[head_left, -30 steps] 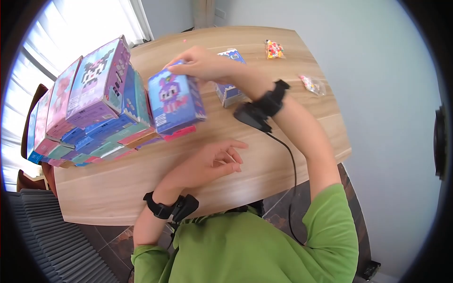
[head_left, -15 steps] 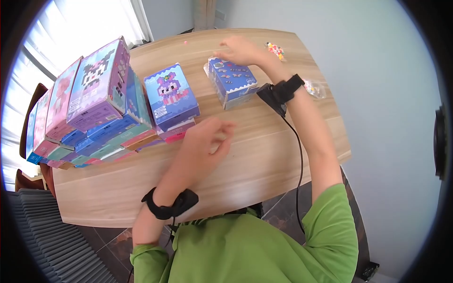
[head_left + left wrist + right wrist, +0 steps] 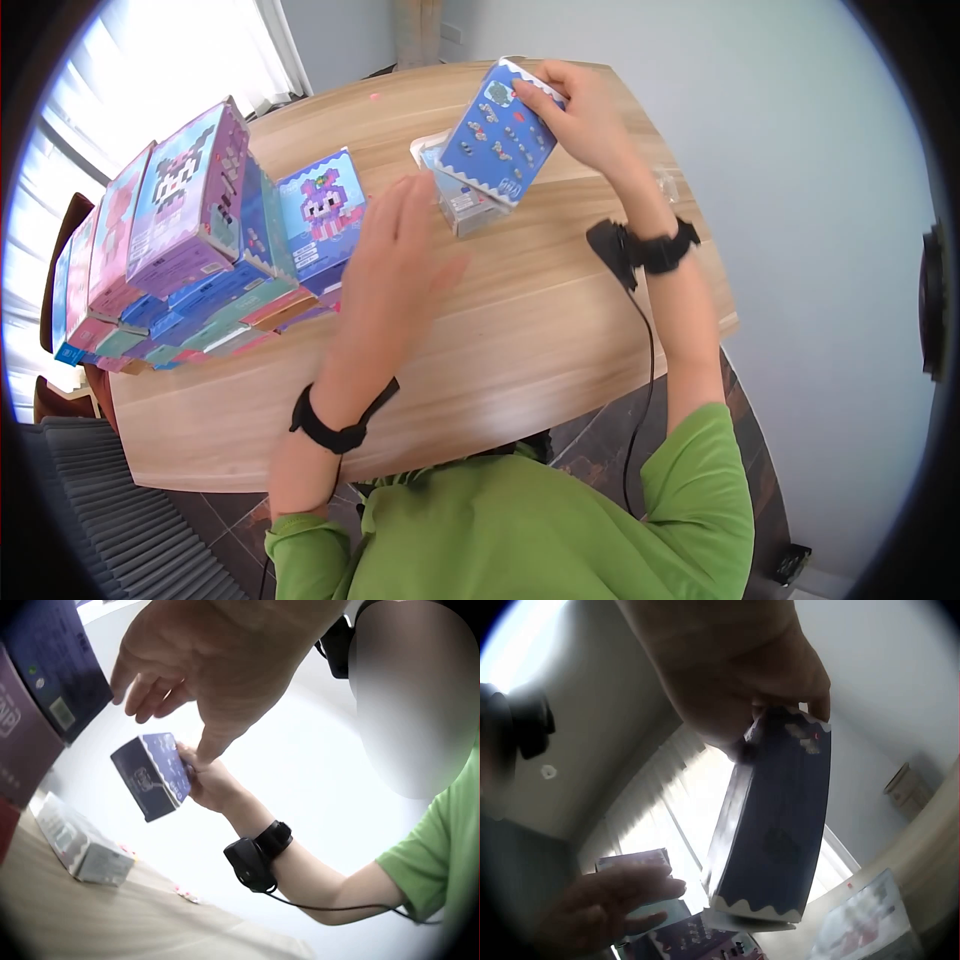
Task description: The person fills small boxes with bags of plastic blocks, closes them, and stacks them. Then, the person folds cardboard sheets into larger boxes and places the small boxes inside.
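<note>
In the head view my right hand (image 3: 590, 115) grips the upper edge of a dark blue box cover (image 3: 500, 135), lifted and tilted. Under it a pale grey-white box (image 3: 470, 207) stands on the table; in the left wrist view this pale box (image 3: 82, 844) is apart from the raised blue cover (image 3: 150, 780). My left hand (image 3: 385, 265), blurred, hovers with relaxed fingers between the pale box and a blue box with a purple character (image 3: 322, 208), holding nothing. The right wrist view shows the right hand (image 3: 742, 682) pinching the cover's top end.
Stacked pink, purple and blue boxes (image 3: 180, 200) fill the table's left side, beside the character box. A small clear packet (image 3: 667, 185) lies near the right edge, partly behind the right forearm. A tiny pink piece (image 3: 376, 97) is at the far edge.
The right hand let go of the character box, moved right and lifted the dark blue cover off the pale box. The left hand moved up and left, towards the boxes.
</note>
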The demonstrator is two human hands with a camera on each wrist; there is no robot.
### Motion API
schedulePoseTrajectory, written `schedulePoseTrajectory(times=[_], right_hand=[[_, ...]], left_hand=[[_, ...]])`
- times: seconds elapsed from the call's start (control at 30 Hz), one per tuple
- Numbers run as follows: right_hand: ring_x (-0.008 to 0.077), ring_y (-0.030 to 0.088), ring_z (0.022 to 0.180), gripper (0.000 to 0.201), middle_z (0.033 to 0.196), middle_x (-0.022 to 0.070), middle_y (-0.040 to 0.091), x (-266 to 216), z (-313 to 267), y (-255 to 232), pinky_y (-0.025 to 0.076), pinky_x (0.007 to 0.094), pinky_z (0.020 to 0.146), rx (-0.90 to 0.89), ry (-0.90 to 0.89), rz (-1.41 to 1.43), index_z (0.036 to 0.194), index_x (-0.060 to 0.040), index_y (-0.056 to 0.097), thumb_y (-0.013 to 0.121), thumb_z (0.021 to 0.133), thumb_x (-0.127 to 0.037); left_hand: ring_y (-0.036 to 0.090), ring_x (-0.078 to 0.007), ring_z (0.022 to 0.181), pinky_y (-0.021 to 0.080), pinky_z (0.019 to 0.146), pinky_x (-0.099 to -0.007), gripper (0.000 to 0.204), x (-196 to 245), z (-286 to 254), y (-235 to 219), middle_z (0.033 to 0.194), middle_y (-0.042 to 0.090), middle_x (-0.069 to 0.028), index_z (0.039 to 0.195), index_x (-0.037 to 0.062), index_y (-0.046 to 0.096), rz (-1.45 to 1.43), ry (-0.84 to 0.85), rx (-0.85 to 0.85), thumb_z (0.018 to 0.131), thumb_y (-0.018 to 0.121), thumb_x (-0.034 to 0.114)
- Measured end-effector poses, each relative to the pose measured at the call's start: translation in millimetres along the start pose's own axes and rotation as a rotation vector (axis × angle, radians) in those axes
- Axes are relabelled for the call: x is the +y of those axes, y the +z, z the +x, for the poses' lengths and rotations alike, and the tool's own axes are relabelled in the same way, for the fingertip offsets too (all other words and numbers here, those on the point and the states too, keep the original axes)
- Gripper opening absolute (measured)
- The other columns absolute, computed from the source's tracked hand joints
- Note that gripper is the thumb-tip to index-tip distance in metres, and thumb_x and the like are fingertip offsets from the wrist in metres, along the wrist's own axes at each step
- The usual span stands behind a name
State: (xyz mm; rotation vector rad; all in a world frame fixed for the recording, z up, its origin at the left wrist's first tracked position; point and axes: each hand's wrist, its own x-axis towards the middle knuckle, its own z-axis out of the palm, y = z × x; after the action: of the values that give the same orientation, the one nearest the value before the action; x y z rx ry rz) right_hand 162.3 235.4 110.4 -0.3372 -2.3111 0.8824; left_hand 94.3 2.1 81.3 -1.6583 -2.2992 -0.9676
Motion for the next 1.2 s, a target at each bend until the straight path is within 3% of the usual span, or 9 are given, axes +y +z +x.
schedulePoseTrajectory(times=[0.17,0.27,0.4,0.6,0.7,0.8,0.9,1.1,1.2], right_hand=[[0.0159,0.053,0.052,0.021,0.061,0.0093,0.057,-52,-56,12,0.04,0.0277,0.047,0.122,0.005,0.148,0.08,0.0002,0.057,0.058,0.082,-0.02],[0.022,0.055,0.051,0.015,0.062,0.0108,0.058,-73,-77,16,0.041,0.0301,0.046,0.024,-0.113,0.086,0.088,0.0002,0.055,0.053,0.084,-0.014],[0.0292,0.056,0.053,0.017,0.063,0.0141,0.057,-70,-85,-1,0.042,0.0337,0.047,-0.124,-0.282,-0.121,0.1,-0.001,0.052,0.047,0.085,-0.007],[0.0242,0.058,0.046,0.023,0.065,0.01,0.058,-57,-101,-15,0.049,0.0318,0.05,-0.318,0.038,0.307,0.104,0.0003,0.051,0.047,0.082,0.001],[0.0218,0.063,0.064,0.034,0.093,0.0119,0.057,-62,-107,-20,0.051,0.0307,0.062,-0.258,0.245,0.327,0.112,0.0001,0.047,0.051,0.078,0.002],[0.0252,0.055,0.095,0.052,0.116,0.0145,0.044,-49,-111,-11,0.045,0.0333,0.082,-0.138,-0.135,0.211,0.123,-0.0013,0.039,0.058,0.074,0.0],[0.0288,0.04,0.112,0.058,0.119,0.0161,0.04,-51,-113,-9,0.033,0.0365,0.096,-0.167,-0.226,0.069,0.127,0.0009,0.032,0.059,0.076,-0.009],[0.0324,0.038,0.115,0.064,0.125,0.0217,0.036,-50,-119,5,0.029,0.0383,0.097,0.071,-0.299,-0.031,0.13,0.0055,0.024,0.051,0.082,-0.028],[0.0307,0.044,0.111,0.062,0.119,0.0206,0.045,-39,-109,3,0.032,0.0373,0.096,-0.117,-0.275,0.219,0.131,0.0038,0.029,0.051,0.083,-0.03]], left_hand=[[0.042,-0.02,0.113,0.034,0.094,-0.0329,0.057,8,-6,29,0.116,0.046,-0.0117,0.126,-0.0003,0.031,-1.156,-0.211,0.165,0.081,0.063,0.016],[0.042,-0.0144,0.11,0.035,0.092,-0.029,0.061,-10,-13,43,0.116,0.044,-0.008,0.129,-0.0004,0.025,-1.364,-0.429,0.148,0.083,0.06,0.018],[0.047,-0.014,0.102,0.039,0.087,-0.0268,0.06,7,-13,29,0.113,0.046,-0.0075,0.131,0.0066,0.024,-1.173,-0.313,0.312,0.084,0.059,0.017],[0.049,-0.0133,0.099,0.043,0.082,-0.0259,0.057,-6,-18,24,0.111,0.046,-0.008,0.131,0.0092,0.027,-1.271,-0.467,0.055,0.083,0.059,0.012],[0.05,-0.0122,0.098,0.044,0.08,-0.0244,0.057,3,-16,23,0.11,0.047,-0.0074,0.13,0.0089,0.027,-1.317,-0.454,0.059,0.083,0.058,0.012],[0.051,-0.0124,0.098,0.045,0.081,-0.0249,0.055,-3,-17,25,0.111,0.048,-0.0073,0.131,0.0094,0.026,-1.389,-0.518,0.022,0.084,0.056,0.012],[0.052,-0.013,0.099,0.047,0.081,-0.0261,0.054,8,-15,21,0.112,0.048,-0.008,0.132,0.0106,0.024,-1.534,-0.593,-0.026,0.086,0.052,0.013],[0.058,-0.0141,0.092,0.055,0.065,-0.031,0.053,9,-14,25,0.114,0.048,-0.0085,0.133,0.0134,0.021,-1.625,-0.644,-0.158,0.088,0.048,0.016],[0.06,-0.0148,0.087,0.056,0.058,-0.0317,0.053,0,-20,29,0.113,0.049,-0.0077,0.133,0.0152,0.022,-1.631,-0.698,-0.268,0.088,0.048,0.018]])
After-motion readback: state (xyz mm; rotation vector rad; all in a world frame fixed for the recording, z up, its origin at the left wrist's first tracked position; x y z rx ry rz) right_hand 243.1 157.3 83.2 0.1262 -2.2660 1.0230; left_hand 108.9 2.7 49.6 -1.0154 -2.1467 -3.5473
